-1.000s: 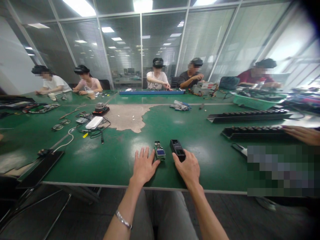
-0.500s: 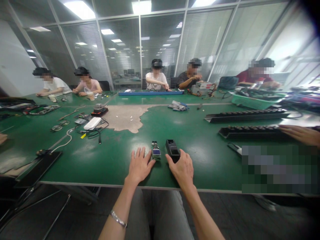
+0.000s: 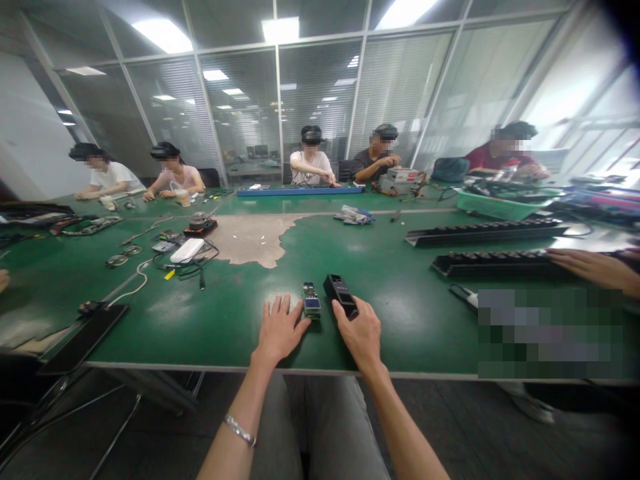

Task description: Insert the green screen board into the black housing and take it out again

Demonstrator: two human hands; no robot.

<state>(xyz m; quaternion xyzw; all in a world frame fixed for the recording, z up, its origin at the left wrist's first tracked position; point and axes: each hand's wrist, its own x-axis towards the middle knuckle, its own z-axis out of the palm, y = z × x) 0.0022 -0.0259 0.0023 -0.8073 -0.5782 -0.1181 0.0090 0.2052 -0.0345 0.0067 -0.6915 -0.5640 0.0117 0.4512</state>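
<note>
My left hand lies open on the green tabletop, fingers spread, with a silver bracelet further down that arm. Just right of its fingertips is a small circuit board with a dark blue display; the thumb is near or touching its lower edge. My right hand closes around the lower end of a black plastic housing. That housing has rectangular openings and is tilted, its top leaning left. The fingers' far side is partly hidden.
A white adapter-like box lies among cables on the left. Two black slotted rails are on the right, another person's hand on the nearer one. Beyond stand a green basket and gloves. Several people sit opposite.
My right hand has grasped the black housing more firmly and tipped it, its top shifting left. The left hand and circuit board stay about where they were.
</note>
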